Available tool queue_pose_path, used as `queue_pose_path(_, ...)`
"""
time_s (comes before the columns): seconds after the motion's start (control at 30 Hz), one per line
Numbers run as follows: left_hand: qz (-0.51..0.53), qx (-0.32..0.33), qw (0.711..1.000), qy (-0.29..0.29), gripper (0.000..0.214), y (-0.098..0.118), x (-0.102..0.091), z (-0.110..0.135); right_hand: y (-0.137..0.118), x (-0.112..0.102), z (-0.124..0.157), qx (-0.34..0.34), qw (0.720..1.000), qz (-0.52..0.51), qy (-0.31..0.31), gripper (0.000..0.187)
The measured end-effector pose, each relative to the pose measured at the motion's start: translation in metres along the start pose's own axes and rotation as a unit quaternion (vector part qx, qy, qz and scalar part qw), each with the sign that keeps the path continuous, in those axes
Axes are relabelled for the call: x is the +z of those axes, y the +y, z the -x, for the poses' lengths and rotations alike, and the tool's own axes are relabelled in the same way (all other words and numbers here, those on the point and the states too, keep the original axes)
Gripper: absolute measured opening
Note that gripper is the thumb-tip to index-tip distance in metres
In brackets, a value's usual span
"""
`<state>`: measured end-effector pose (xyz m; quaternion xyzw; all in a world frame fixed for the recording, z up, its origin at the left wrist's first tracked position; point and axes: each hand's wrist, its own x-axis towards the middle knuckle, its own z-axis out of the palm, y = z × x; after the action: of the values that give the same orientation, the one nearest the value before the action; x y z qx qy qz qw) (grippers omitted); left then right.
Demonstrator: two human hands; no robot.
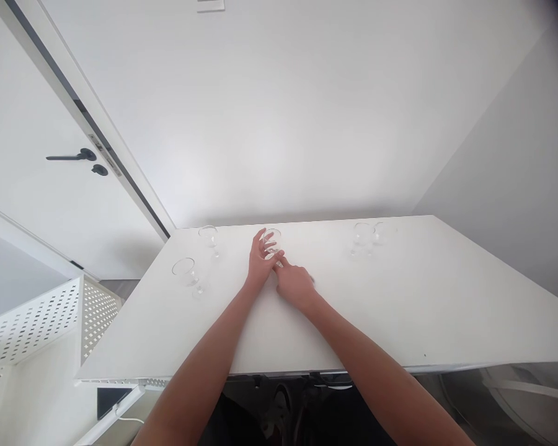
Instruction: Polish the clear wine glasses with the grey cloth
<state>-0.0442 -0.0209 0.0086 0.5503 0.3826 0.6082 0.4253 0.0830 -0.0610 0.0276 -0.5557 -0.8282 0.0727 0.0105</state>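
Note:
My left hand [260,260] curls around the bowl of a clear stemmed glass [273,234] near the far edge of the white table. Its fingers show through the glass. My right hand [295,284] is closed, its fingertips meeting my left thumb by the lower part of that glass. A small dark tip juts out beside the right hand; what it belongs to is hidden. The stem and foot of the held glass are mostly covered by my hands. To the left stand two more stemmed glasses, one farther back [208,236] and one nearer [184,271].
Two further clear glasses, one [363,234] beside another [379,233], stand at the back right of the white table [376,303]. A wall rises behind the table. At left are a door with a black handle [72,155] and a perforated white panel [100,310].

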Motion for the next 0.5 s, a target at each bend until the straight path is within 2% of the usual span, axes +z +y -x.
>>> queue_pose_path(0.07,-0.006,0.000,1.000,0.010,0.081,0.001,0.000,0.001,0.003,-0.001,0.005,0.028,1.000,0.008,-0.007,0.060)
queue_pose_path(0.13,-0.016,-0.002,1.000,0.021,0.072,0.002,-0.001,0.002,0.009,0.001,0.018,0.060,0.998,0.019,-0.016,0.065)
queue_pose_path(0.23,-0.026,-0.005,0.999,0.028,0.056,0.003,-0.002,0.004,0.030,0.005,0.055,0.111,0.993,0.028,-0.026,0.072)
queue_pose_path(0.4,-0.039,-0.011,0.999,0.027,0.042,-0.001,-0.003,0.003,0.095,0.010,0.130,0.186,0.981,0.042,-0.028,0.076)
queue_pose_path(0.5,-0.046,-0.026,0.998,0.032,0.038,-0.005,-0.004,0.001,0.143,0.007,0.157,0.255,0.966,0.049,-0.021,0.074)
